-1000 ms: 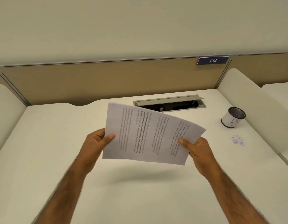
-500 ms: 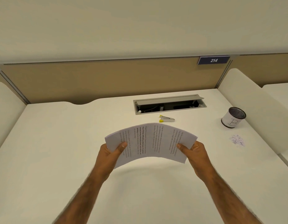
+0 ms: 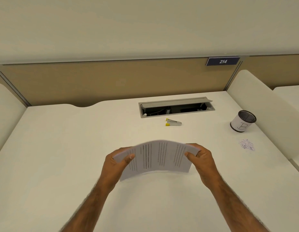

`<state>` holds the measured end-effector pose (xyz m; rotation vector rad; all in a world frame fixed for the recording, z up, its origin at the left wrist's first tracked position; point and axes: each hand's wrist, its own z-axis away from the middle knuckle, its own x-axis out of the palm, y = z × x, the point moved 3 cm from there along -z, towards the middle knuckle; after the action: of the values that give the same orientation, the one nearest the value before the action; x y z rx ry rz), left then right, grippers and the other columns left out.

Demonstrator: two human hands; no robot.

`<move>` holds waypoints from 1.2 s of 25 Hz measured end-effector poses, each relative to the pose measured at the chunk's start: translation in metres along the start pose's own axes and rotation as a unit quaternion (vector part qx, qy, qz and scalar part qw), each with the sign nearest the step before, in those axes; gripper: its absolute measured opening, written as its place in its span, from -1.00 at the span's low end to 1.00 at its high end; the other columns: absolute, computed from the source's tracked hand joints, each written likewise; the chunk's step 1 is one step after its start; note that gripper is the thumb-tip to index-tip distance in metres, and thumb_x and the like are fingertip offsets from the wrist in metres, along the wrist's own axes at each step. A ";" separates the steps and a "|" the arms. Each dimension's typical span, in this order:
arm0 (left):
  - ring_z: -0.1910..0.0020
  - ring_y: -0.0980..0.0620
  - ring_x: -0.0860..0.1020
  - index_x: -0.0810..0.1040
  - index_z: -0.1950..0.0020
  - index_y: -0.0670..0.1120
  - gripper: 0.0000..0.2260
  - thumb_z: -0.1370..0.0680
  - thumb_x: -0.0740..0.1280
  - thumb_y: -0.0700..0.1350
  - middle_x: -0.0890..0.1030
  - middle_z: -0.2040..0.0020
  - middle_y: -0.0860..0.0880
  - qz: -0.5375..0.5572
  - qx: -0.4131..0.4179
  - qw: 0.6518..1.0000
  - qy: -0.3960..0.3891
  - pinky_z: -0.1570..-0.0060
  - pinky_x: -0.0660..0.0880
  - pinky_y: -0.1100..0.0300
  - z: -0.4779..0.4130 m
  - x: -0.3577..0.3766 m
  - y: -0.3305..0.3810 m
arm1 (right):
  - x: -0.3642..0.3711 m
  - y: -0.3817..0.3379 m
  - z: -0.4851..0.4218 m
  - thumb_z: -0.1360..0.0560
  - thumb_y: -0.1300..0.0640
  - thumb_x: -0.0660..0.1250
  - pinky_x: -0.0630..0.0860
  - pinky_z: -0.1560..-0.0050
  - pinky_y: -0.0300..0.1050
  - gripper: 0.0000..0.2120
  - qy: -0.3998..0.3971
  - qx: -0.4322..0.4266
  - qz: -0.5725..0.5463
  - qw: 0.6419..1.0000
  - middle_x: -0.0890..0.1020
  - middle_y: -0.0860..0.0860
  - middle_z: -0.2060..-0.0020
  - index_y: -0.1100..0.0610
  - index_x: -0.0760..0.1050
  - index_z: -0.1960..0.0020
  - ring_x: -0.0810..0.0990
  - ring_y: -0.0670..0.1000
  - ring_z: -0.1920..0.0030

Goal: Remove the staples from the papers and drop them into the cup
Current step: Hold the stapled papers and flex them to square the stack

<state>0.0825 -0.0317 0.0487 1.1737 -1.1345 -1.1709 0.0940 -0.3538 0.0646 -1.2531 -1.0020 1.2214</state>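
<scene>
Just above the near middle of the tabletop [image 3: 61,148], the papers [image 3: 159,158] are held up between two bare hands, printed side toward the person. The stack is bowed into an upward arch and smeared by motion, so the lines of text show only as dark streaks. I can't see a staple in it from here, and I can't tell whether its lower edge touches the surface.

The left hand [image 3: 116,164] pinches the stack's left end, thumb laid across the printed face and the other fingers [image 3: 120,150] curled behind the sheets. The right hand [image 3: 202,163] grips the right end the same way, with its thumb on the front and its fingers wrapped behind the upper corner. Both forearms reach in from the near edge.

Beyond the papers, well apart from them, a small silver tool [image 3: 173,122] with yellow tips lies flat on the surface. Just behind it, a long cable hatch [image 3: 176,107] is set into the tabletop, with its grey lid propped open over a dark recess.

Off to the right stands the cup [image 3: 242,121], a black mesh pot wrapped in a white band with a handwritten letter, upright near the right-hand divider [image 3: 262,106]. A patch of dark squiggles [image 3: 246,145] sits nearer than the cup; marks or loose bits, I can't say.

A tan partition [image 3: 111,81] closes off the back, carrying a blue plate [image 3: 222,61] that reads 214.
</scene>
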 end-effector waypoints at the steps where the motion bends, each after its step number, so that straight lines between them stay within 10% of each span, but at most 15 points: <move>1: 0.02 -0.01 0.74 0.77 -0.07 0.14 -0.69 -0.40 0.53 0.22 0.78 -0.01 0.01 -0.010 -0.007 1.000 -0.012 0.12 0.65 0.19 0.001 0.002 -0.004 | 0.000 0.004 0.001 -0.56 0.34 0.35 0.59 0.17 -0.22 -0.73 -0.007 0.004 0.014 1.000 0.75 -0.02 0.10 -0.01 0.68 0.00 0.69 -0.02 0.09; 30: 0.09 0.14 0.69 0.75 -0.02 0.26 -0.85 -0.53 0.39 0.15 0.77 0.04 0.09 -0.060 -0.012 0.998 0.005 0.16 0.63 0.23 0.007 -0.002 -0.009 | 0.004 0.010 -0.004 -0.58 0.31 0.32 0.58 0.22 -0.29 -0.76 0.015 0.015 0.052 0.998 0.74 -0.05 0.16 0.01 0.66 0.06 0.66 -0.16 0.18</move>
<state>0.0746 -0.0307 0.0397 1.2424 -1.0514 -1.2651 0.0970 -0.3515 0.0535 -1.3093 -0.9031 1.2898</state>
